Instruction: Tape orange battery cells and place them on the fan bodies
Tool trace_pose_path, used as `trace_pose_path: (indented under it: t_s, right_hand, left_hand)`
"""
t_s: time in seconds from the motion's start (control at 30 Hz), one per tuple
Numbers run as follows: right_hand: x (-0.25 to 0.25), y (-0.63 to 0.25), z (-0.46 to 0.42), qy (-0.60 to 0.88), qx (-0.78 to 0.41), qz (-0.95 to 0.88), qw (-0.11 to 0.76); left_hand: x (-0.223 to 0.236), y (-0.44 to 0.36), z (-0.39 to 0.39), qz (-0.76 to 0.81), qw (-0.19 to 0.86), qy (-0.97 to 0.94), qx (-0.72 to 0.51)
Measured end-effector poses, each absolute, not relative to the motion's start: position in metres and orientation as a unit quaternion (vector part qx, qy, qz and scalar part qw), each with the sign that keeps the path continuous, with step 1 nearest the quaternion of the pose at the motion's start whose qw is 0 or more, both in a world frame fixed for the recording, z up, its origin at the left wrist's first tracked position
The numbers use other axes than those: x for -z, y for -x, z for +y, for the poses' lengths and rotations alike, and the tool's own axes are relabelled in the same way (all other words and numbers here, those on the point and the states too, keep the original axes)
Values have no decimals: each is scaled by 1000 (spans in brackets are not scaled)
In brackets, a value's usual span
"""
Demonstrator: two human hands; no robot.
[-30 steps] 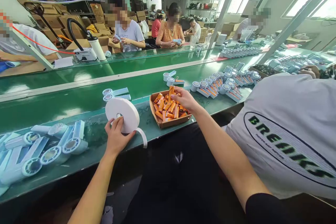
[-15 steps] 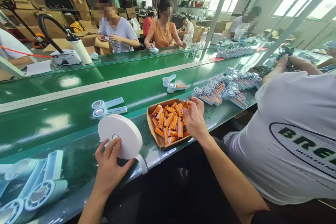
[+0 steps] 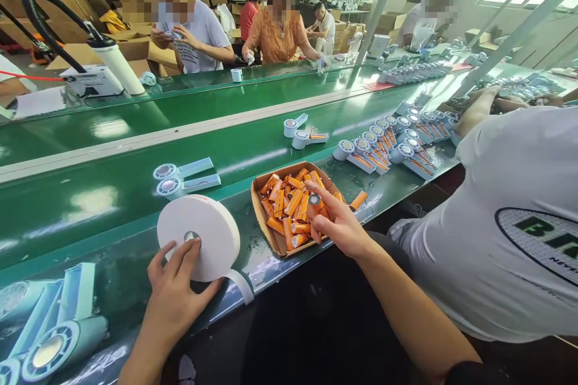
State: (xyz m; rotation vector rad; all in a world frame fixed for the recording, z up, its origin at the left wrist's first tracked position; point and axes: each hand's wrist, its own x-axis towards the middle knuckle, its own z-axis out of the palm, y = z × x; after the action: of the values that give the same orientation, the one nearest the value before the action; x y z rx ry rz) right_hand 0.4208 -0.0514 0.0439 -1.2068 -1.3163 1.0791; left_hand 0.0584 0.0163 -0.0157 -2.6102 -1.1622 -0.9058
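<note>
My left hand (image 3: 178, 286) grips a large white roll of tape (image 3: 212, 234) standing on edge, with fingers at its hub. A loose end of tape hangs at the bench edge. My right hand (image 3: 341, 225) is over the right side of a cardboard tray (image 3: 266, 231) full of orange wrapped batteries (image 3: 289, 204). Its index finger stretches out and the thumb is apart from it, with one battery (image 3: 316, 201) between them; no firm grip shows. Another orange battery (image 3: 359, 200) lies just outside the tray, on the right.
Light-blue fan bodies (image 3: 63, 337) lie at the left, and two more (image 3: 194, 183) behind the tape. Several with orange batteries (image 3: 374, 144) stand to the right. A co-worker in a white shirt (image 3: 510, 210) sits close on my right. Other people work across the green conveyor (image 3: 253, 153).
My right hand lifted a battery from the tray and moved to its right edge; a battery now lies outside there. The hand is back over the tray. My left hand stays on the tape roll.
</note>
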Motion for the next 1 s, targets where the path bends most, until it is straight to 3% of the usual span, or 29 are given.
trace_pose_path:
  t_s: [0.17, 0.37, 0.67, 0.9, 1.0]
  right_hand:
    - [-58, -410, -62, 440, -457, -552, 542]
    - [-76, -407, -66, 501, -266, -636, 524]
    - [-88, -395, -66, 518, -326, -640, 464]
    - [-81, -393, -60, 524, -386, -638, 412]
    - [-71, -385, -61, 514, -443, -571, 462]
  left_hand:
    - [-3, -73, 19, -340, 79, 888, 300]
    - [-32, -92, 11, -294, 77, 920, 250]
    - [-59, -102, -6, -259, 82, 942, 197]
    - [-66, -94, -3, -257, 144, 939, 180]
    - [-70, -95, -3, -248, 166, 937, 183]
